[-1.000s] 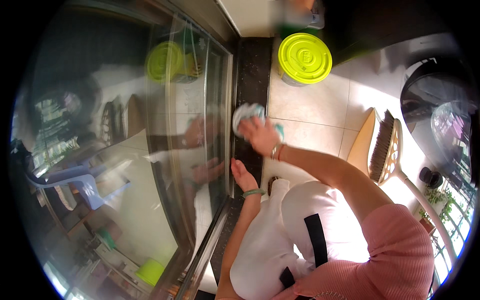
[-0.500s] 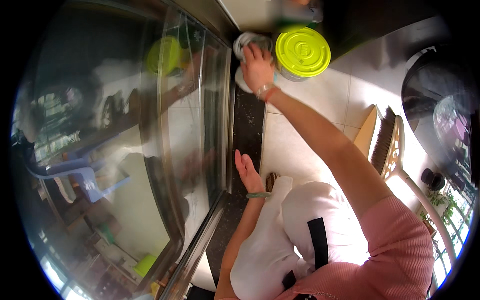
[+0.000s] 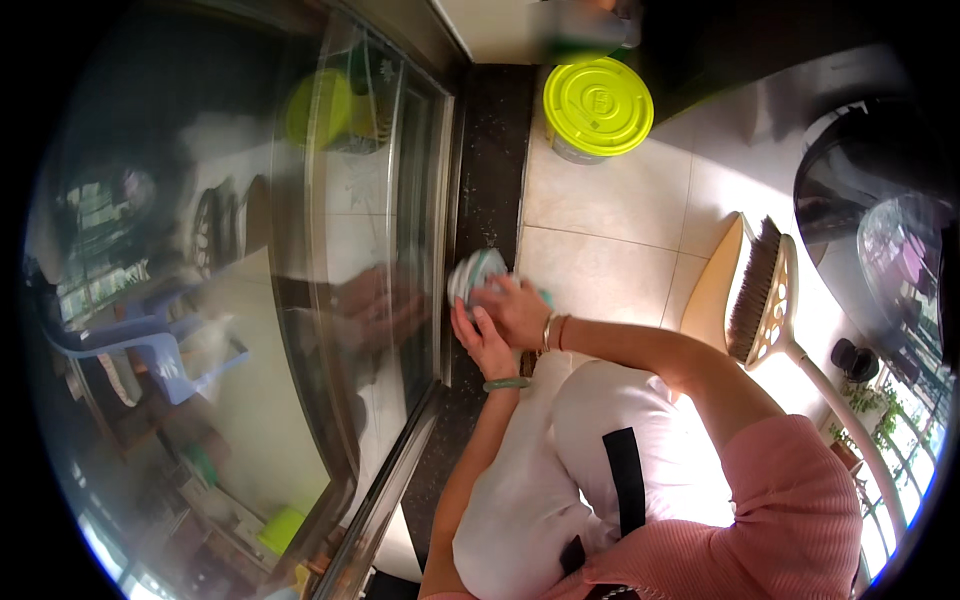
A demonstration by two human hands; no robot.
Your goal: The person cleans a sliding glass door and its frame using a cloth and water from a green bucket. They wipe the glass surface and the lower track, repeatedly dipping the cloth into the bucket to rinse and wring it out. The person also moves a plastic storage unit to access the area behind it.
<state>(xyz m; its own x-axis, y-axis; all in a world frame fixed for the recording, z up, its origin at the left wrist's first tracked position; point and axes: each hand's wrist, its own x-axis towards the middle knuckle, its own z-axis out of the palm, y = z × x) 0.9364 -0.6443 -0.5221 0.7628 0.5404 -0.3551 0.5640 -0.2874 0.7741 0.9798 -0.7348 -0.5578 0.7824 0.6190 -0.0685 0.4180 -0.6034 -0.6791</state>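
Note:
A rounded grey-white thing with a teal-green edge (image 3: 474, 272) is between my two hands, low over the dark stone sill; motion blur hides its exact kind. My right hand (image 3: 518, 312) curls over its near right side. Against its near left side rests my left hand (image 3: 484, 345), thumb and fingers closed in on it. The two hands nearly touch each other, and the right one covers part of the thing.
Along the left runs a sliding glass door (image 3: 350, 250) with a metal frame. A tub with a lime-yellow lid (image 3: 600, 105) stands on the tiles ahead. To the right are a dustpan (image 3: 705, 285), a broom (image 3: 765, 295) and a shiny black rounded object (image 3: 860, 170).
My right hand has brought the grey-white thing back from the far end of the sill, beside the tub, toward me. My left hand, previously free with fingers spread, now meets it.

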